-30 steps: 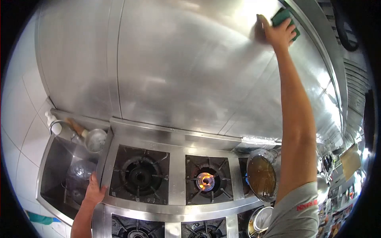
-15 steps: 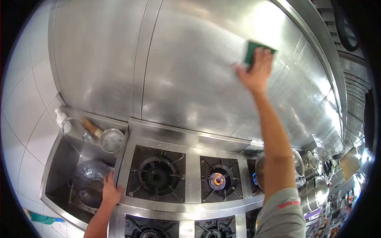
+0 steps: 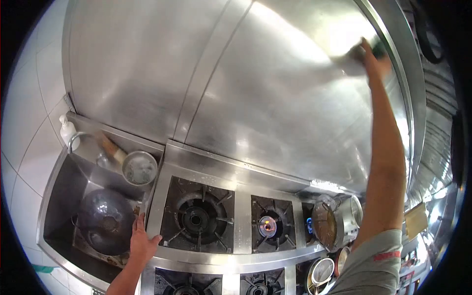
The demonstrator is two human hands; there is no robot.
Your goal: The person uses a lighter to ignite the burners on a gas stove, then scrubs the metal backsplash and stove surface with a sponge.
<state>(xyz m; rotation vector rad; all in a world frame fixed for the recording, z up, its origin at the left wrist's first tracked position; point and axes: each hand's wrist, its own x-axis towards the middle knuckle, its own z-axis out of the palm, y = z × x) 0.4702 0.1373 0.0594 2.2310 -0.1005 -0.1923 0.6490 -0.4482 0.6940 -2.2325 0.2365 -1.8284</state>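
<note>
My right hand (image 3: pixel 376 64), smeared by motion, is stretched far up the steel wall panel (image 3: pixel 290 98). Under its fingers is a green scouring pad (image 3: pixel 379 49), pressed on the metal and mostly covered by the hand. Down at the left, my left hand (image 3: pixel 143 244) rests on the rim between the sink (image 3: pixel 59 196) and the stove (image 3: pixel 241 216), holding nothing, thumb and fingers apart. Beside it, a dark wok (image 3: pixel 105 221) lies upside down in the sink. A metal pot (image 3: pixel 139 168) with cloudy liquid stands at the sink's back corner.
One burner (image 3: pixel 267 226) is lit, and a blue flame (image 3: pixel 309 225) shows next to a large pot (image 3: pixel 330 223). A white pump bottle (image 3: pixel 68 131) and a curved faucet (image 3: pixel 73 140) stand behind the sink. A strainer (image 3: pixel 322 271) lies over a pot at the front right.
My right hand has swept the scouring pad to the right along the wall, toward the hood edge. The view has shifted, showing more pots at right. My left hand stays at the sink rim.
</note>
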